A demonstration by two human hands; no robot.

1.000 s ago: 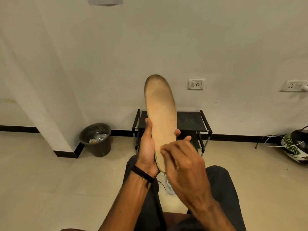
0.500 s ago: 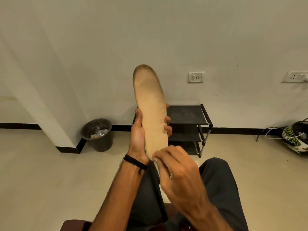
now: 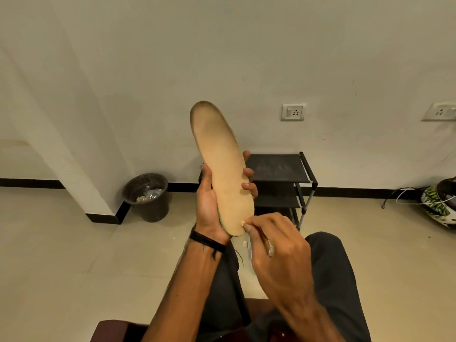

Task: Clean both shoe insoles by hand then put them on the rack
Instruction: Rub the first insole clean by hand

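My left hand (image 3: 209,206) grips a tan, worn insole (image 3: 222,166) around its lower half and holds it upright, toe end up, in front of me. My right hand (image 3: 276,245) has its fingers curled, and its thumb and fingertip touch the insole's heel edge. Behind the insole, against the wall, stands the black shoe rack (image 3: 278,169) with bare shelves. A light-coloured shoe (image 3: 247,253) shows partly between my knees, mostly hidden by my right hand. No second insole is in view.
A dark bin (image 3: 148,196) with rubbish stands on the floor left of the rack, beside a wall corner. A helmet (image 3: 441,203) and a white cable lie at the right. Wall sockets (image 3: 293,112) are above the rack. I sit on a dark red seat (image 3: 111,332).
The insole tilted with its toe end more to the left. My right hand moved from in front of the heel to its right edge, fingertips now on it.
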